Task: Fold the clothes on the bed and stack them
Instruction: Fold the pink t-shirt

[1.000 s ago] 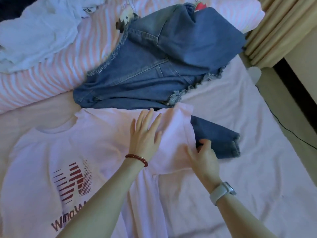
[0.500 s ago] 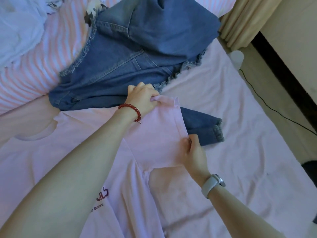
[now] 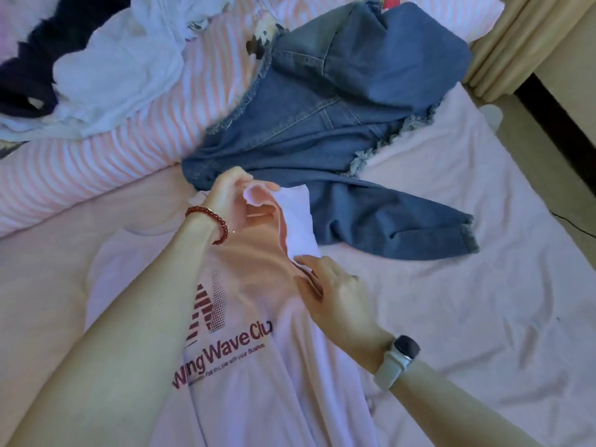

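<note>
A pale pink T-shirt [image 3: 258,366] with a dark red "Wing Wave Club" print lies face up on the bed. My left hand [image 3: 233,198] pinches the top corner of its right sleeve and holds it lifted and turned inward over the chest. My right hand [image 3: 335,285] grips the sleeve's lower edge by the armpit, fingers curled on the fabric. A blue denim garment [image 3: 338,117] with frayed hems lies spread just beyond the shirt, one leg [image 3: 403,224] reaching right past the sleeve.
A pink-and-white striped quilt [image 3: 106,159] runs along the left, with a heap of white cloth [image 3: 119,72] and a dark garment [image 3: 29,79] on it. Pink bedsheet [image 3: 467,301] stretches to the right. Beige curtains [image 3: 516,37] and floor lie past the bed's right edge.
Both hands went from smoothing the sleeve flat to gripping its edges. The sleeve has been lifted off the denim and swung inward over the shirt's chest, uncovering the denim leg.
</note>
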